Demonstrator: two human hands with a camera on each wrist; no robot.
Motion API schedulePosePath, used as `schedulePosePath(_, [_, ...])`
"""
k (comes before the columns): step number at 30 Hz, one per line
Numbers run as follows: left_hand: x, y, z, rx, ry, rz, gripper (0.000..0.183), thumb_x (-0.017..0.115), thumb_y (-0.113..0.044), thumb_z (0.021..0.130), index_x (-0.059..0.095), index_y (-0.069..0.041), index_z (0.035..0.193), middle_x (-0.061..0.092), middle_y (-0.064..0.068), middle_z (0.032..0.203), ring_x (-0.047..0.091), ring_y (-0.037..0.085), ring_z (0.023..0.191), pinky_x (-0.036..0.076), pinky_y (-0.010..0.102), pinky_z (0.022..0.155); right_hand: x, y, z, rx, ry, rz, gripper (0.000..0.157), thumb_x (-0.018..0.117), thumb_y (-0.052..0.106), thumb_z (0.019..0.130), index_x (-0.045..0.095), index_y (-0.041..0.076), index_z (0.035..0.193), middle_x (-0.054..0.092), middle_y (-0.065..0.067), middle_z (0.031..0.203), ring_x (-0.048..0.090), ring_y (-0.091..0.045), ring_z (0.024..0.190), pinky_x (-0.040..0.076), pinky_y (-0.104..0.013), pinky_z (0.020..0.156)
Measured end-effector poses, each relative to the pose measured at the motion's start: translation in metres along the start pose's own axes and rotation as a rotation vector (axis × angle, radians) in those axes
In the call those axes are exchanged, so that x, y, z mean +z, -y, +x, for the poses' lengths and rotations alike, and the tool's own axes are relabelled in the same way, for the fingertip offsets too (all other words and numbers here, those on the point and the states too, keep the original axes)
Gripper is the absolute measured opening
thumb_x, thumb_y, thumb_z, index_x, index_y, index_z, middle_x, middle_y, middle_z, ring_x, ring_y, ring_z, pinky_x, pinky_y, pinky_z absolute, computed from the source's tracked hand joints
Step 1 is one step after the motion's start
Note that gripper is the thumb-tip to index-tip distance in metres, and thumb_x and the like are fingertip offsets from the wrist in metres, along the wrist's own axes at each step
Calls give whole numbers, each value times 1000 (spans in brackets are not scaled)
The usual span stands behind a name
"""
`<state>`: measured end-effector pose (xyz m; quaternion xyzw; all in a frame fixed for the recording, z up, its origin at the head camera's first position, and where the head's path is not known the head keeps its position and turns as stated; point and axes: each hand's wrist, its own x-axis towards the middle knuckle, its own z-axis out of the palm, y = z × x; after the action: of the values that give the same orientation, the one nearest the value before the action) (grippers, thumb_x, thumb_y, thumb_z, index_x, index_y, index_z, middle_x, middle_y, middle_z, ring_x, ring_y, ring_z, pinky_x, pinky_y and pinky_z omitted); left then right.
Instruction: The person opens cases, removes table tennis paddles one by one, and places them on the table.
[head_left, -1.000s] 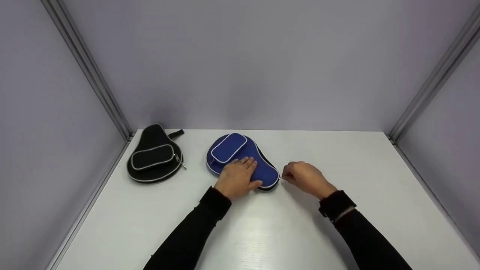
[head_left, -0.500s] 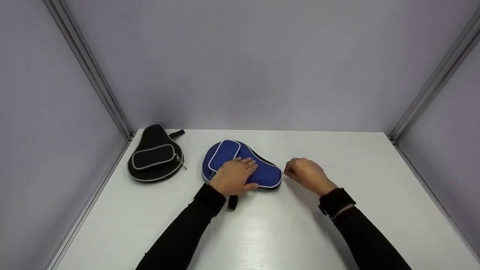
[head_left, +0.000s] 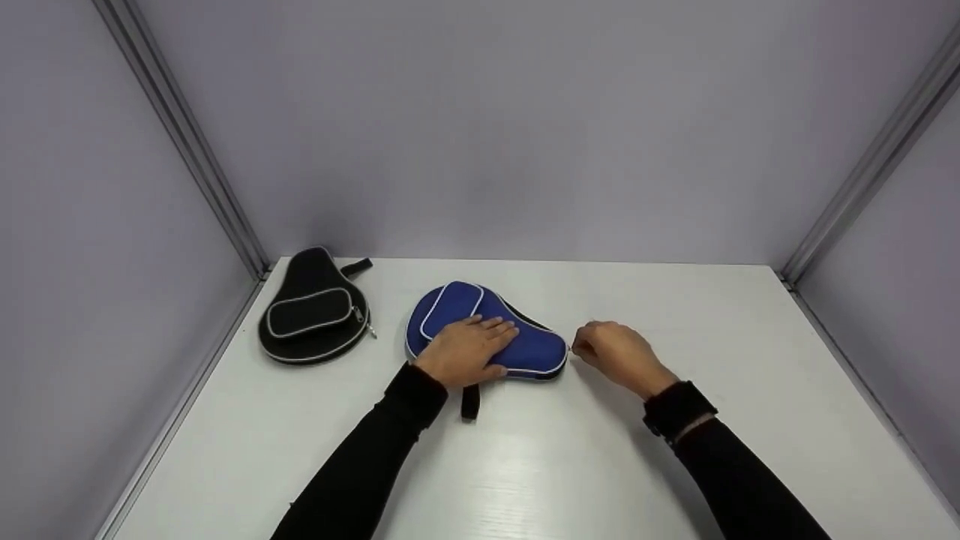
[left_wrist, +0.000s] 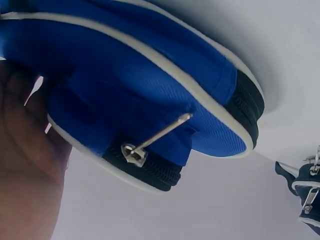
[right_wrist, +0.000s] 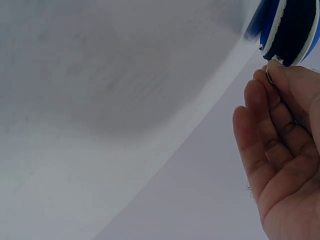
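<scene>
With the left hand laid palm down and straight-fingered, pressing on the blue case, and with the right hand pinching a small metal zipper pull between thumb and finger at the narrow end. Lying flat around the middle of the white table, wide end to the left, with a white-edged pocket partly under the left hand and a black strap sticking out on the near side. Farther left, near the table's back corner, a black case.
</scene>
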<state>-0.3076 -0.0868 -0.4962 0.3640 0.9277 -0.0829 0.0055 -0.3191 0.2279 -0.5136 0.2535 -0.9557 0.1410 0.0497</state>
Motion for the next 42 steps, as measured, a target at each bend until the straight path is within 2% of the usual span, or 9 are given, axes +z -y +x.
schedulePosePath(12, [0,-2,-1,-24,11,-87,74,63,-48,122,42,-13,183,46,3,190,43,22,178,35,46,148,1,8,-14,-54,-9,-31,5,88,6,103,86,7,99,85,-6,97,81,-23,90,71,-44,79])
schedulePosePath(22, [0,-2,-2,-28,8,-116,74,64,-46,121,42,-13,183,46,3,189,43,23,178,35,47,148,2,18,-22,-102,-22,-69,4,90,5,101,87,8,100,85,-6,97,83,-23,89,71,-41,80])
schedulePosePath(26, [9,3,2,-28,1,-143,75,65,-49,120,42,-15,184,46,2,190,44,23,178,35,47,148,3,24,-24,-123,-17,-82,4,90,5,101,87,6,101,86,-7,96,83,-24,89,72,-41,80])
schedulePosePath(28, [25,11,9,-14,-32,-138,76,64,-52,120,43,-17,184,47,1,189,45,22,177,37,47,148,4,27,-24,-139,-17,-94,4,91,5,101,87,6,100,85,-7,96,83,-24,88,72,-40,79])
schedulePosePath(29, [25,11,9,-14,-33,-139,75,64,-51,120,43,-16,183,48,1,189,46,22,177,38,47,147,4,29,-25,-144,-19,-99,4,91,5,100,87,6,101,85,-7,96,83,-24,88,72,-39,78])
schedulePosePath(33, [18,8,6,-15,-29,-122,74,65,-48,120,44,-13,183,49,3,188,46,23,176,38,47,147,6,35,-27,-164,-33,-122,7,93,5,99,89,5,103,86,-7,96,84,-23,88,72,-37,77])
schedulePosePath(35, [2,2,-1,-30,5,-129,73,66,-44,120,44,-11,182,48,5,188,45,24,177,37,47,148,7,38,-28,-169,-37,-124,8,94,6,98,89,5,104,87,-7,96,84,-23,88,72,-37,78])
schedulePosePath(42, [4,2,-1,-29,6,-113,73,63,-45,121,43,-11,183,48,5,188,45,23,177,37,46,148,9,49,-26,-178,-44,-108,8,95,8,98,89,6,102,88,-7,96,85,-24,86,73,-39,78])
